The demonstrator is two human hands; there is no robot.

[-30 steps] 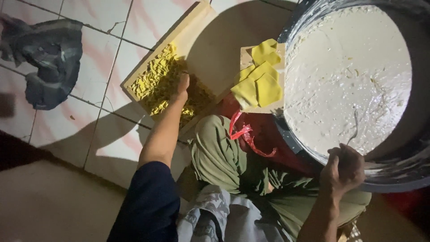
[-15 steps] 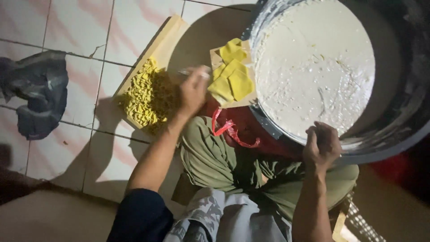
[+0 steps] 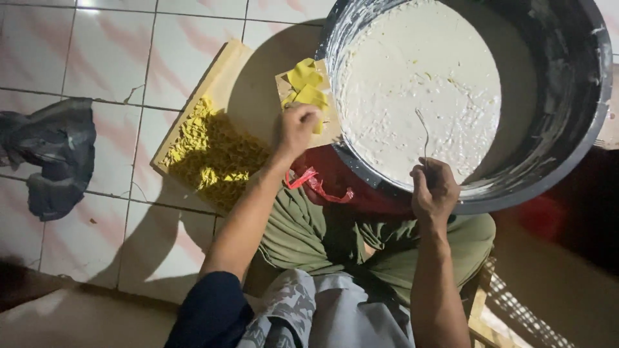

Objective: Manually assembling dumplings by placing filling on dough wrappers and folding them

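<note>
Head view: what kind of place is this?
Likely a home or small food-prep spot, worked on the floor: tiled floor, a big metal basin of white batter, and a wooden board with yellow shreds.

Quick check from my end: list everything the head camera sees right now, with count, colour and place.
Basin: one, dark metal, upper right, full of white batter.
Thin utensil: one, metal, standing in the batter above the right hand.
Wooden board: one, pale, on the tiles at left centre.
Yellow shreds: one heap, on the board's near half.
Yellow sheets: a small stack, on a tan slab beside the basin rim.
Red plastic strip: one, under the basin's near edge.
Dark cloth: one, crumpled, far left on the tiles.
Left hand: closed grip at the yellow sheets.
Right hand: closed grip on the thin utensil.
</note>
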